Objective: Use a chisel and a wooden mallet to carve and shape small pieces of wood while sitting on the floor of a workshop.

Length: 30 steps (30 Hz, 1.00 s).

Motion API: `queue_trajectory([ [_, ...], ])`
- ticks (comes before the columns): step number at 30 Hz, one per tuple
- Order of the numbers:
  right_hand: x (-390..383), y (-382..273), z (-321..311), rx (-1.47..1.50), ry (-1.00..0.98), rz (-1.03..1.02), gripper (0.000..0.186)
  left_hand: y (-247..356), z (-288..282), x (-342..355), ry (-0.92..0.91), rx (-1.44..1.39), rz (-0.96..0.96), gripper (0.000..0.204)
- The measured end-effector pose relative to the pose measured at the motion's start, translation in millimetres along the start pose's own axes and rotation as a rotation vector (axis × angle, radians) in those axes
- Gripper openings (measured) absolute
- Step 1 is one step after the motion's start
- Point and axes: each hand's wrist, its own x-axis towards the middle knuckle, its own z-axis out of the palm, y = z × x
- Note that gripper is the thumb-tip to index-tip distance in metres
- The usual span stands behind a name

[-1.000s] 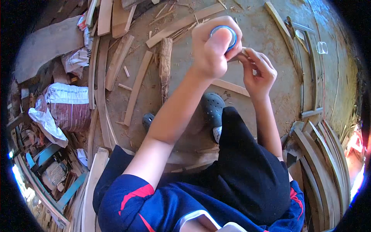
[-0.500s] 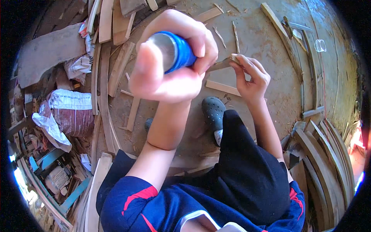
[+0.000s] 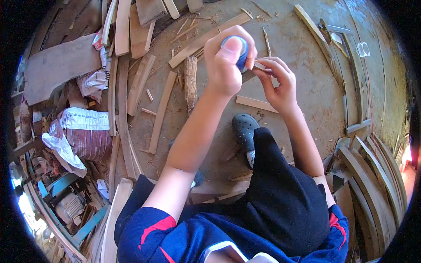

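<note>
My left hand (image 3: 224,65) is closed around a blue cylinder (image 3: 242,56), its thumb lying over the greyish round end. The fingers hide most of it, so I cannot tell its kind. Just beside it, my right hand (image 3: 280,83) pinches a small pale piece of wood (image 3: 260,66) between thumb and fingertips. The wood's near end almost meets the cylinder; whether they touch is unclear. A flat grey-brown shape (image 3: 249,75) shows below, between the two hands, partly covered. Under them on the floor lies a pale wooden strip (image 3: 256,103).
A rough stick (image 3: 190,83) and a long plank (image 3: 210,38) lie on the floor (image 3: 315,109) ahead. Boards are stacked at the left near a brown and white sack (image 3: 87,131). Curved wooden pieces (image 3: 368,193) lean at the right. A clear cup (image 3: 363,49) sits far right.
My left hand has dropped away from the camera and moved right with the blue cylinder, close to my right hand. The right hand keeps its pinch on the wood, almost unmoved.
</note>
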Motion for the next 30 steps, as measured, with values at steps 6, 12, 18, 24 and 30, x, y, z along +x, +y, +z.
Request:
queue_trajectory([
  [6, -10, 3, -5, 0.024, 0.2, 0.08, 0.017, 33, -36, -10, 0.411, -0.272, 0.038, 0.051],
  [12, -31, 42, -10, 0.477, 0.476, 0.431, 0.018, 39, -81, -65, 0.758, 0.063, -0.084, 0.029],
  [18, -65, 160, 19, 0.61, 0.428, 0.973, 0.023, 14, -86, -80, 0.728, 0.039, -0.228, 0.027],
  [24, -84, 203, 39, -0.041, 0.105, 0.832, 0.028, -46, -95, -83, 0.33, 0.096, -0.267, 0.024],
  [30, -88, 169, 49, -0.505, -0.161, 0.337, 0.027, -83, -90, -87, 0.134, -0.088, -0.346, 0.036],
])
